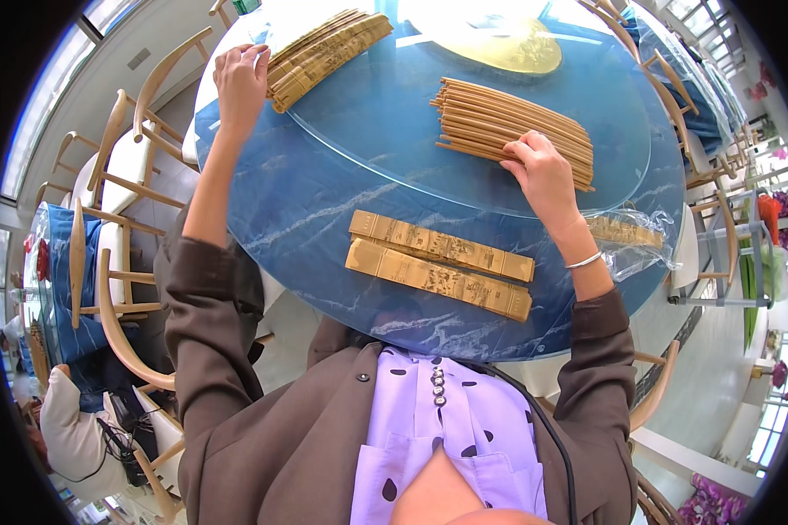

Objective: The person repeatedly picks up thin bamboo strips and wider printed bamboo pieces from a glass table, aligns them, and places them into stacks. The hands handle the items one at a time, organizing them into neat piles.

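Note:
A pile of gold-brown paper chopstick sleeves [337, 52] lies at the far left of the blue table. My left hand [241, 83] is at its left end, fingers bent and closed on a sleeve's edge. To the right, a row of wooden chopsticks [499, 114] rests on the glass turntable. Over its near side is my right hand [538, 166], thumb and fingertips pinched on chopsticks; how many is hidden. Two stacks of printed gold sleeves, an upper one [442, 245] and a lower one [438, 278], lie side by side near the front edge.
Clear plastic wrap [635, 241] with a gold sleeve inside sits at the table's right edge. A round yellow piece [499, 44] is at the far middle of the turntable [376, 166]. Wooden chairs [118, 184] stand on the left, with others on the right.

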{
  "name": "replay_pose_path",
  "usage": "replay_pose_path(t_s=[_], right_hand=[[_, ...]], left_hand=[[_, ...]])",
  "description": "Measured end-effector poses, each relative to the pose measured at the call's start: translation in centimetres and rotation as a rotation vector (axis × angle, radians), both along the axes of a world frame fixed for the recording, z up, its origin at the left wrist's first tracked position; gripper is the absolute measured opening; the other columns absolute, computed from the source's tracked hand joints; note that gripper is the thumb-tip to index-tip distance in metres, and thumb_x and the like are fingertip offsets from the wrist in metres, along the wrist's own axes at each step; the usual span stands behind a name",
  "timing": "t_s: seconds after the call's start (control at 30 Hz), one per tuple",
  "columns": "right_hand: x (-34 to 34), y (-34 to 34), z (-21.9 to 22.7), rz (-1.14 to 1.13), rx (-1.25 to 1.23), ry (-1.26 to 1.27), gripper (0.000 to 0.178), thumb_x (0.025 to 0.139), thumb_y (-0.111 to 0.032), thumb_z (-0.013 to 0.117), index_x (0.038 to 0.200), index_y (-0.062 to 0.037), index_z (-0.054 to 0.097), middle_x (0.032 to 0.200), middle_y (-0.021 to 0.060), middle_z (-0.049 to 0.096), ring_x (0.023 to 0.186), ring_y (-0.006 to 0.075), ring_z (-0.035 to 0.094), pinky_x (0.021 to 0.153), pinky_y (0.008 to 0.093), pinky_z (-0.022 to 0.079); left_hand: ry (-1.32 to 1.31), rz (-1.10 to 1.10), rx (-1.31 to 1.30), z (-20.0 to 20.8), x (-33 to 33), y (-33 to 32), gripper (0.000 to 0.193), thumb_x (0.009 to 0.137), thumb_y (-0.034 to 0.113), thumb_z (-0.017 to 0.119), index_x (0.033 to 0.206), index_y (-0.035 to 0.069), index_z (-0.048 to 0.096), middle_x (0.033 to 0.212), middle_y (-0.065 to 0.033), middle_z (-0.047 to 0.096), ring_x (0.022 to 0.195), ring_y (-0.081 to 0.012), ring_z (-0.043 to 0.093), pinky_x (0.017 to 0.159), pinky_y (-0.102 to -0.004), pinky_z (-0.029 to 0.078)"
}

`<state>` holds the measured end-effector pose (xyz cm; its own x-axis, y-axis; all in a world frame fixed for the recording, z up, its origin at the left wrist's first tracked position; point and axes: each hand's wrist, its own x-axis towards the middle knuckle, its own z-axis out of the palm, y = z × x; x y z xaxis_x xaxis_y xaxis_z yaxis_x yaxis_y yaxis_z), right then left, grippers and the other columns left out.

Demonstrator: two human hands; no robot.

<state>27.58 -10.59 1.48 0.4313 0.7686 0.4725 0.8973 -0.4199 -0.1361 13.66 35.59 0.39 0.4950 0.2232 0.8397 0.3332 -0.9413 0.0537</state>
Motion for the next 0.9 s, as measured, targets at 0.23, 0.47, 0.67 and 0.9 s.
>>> replay_pose_path(t_s=[0.23,0.47,0.67,0.9], right_hand=[[0.7,-0.1,1.0,-0.011,-0.147,0.109,0.019,0.082,-0.018,0.076,0.085,-0.0058,0.062,0.087,0.0068,0.06,0.09,0.0272,0.063,0.075,0.0389,0.053],[0.7,-0.5,1.1,0.071,-0.247,-0.017,0.02,0.085,-0.02,0.073,0.086,-0.0051,0.061,0.091,0.008,0.06,0.093,0.0269,0.063,0.077,0.0383,0.053],[0.6,-0.2,0.4,0.106,-0.28,-0.2,0.017,0.086,-0.017,0.071,0.089,-0.005,0.06,0.093,0.0085,0.059,0.096,0.0256,0.062,0.083,0.0388,0.052],[-4.6,-2.7,3.9,0.037,0.025,-0.323,0.013,0.095,-0.015,0.062,0.1,-0.0043,0.057,0.106,0.007,0.065,0.101,0.0225,0.065,0.086,0.0331,0.052]], left_hand=[[-0.11,-0.248,-0.182,1.4,-8.5,-16.4,0.013,0.092,0.006,0.068,0.105,0.006,0.071,0.11,-0.008,0.066,0.107,-0.0283,0.057,0.096,-0.0383,0.044],[-0.056,-0.311,-0.353,-2.6,-14.9,-25.2,0.014,0.089,0.001,0.065,0.101,0.004,0.07,0.107,-0.0083,0.066,0.106,-0.0296,0.058,0.093,-0.0391,0.045],[0.004,-0.424,-0.414,-3.6,-16.2,-28.4,0.015,0.087,0.002,0.067,0.101,0.005,0.07,0.103,-0.0072,0.067,0.1,-0.029,0.061,0.089,-0.0395,0.046],[0.249,-0.78,-0.381,-1.4,-13.4,-29.9,0.017,0.084,0.012,0.074,0.099,0.006,0.068,0.096,-0.0047,0.065,0.093,-0.024,0.061,0.082,-0.0377,0.048]])
